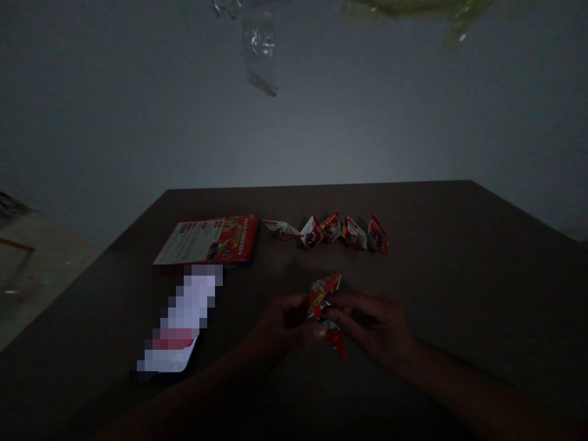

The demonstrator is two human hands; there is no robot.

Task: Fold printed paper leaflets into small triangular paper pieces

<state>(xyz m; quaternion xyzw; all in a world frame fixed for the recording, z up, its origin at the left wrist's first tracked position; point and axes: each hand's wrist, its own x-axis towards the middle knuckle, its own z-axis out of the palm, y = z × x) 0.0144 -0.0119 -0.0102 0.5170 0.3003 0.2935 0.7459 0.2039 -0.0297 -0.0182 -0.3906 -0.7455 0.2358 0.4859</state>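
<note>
A folded piece of red and yellow printed paper [318, 299] is held up between both hands over the dark table. My left hand [287, 324] pinches its left side, the thumb along the lower edge. From the right, my right hand [374, 321] grips it with thumb and fingers near the middle. One pointed corner sticks up and a red one hangs below. Beyond the hands, several folded red and white paper pieces [353, 234] stand in a row.
On the dark table [427, 214], a flat stack of red and white printed sheets [206, 240] lies at the back left. A lit phone [184, 324], its screen blurred out, is nearer. Behind rises a grey wall with clear plastic [260, 52] hanging high up.
</note>
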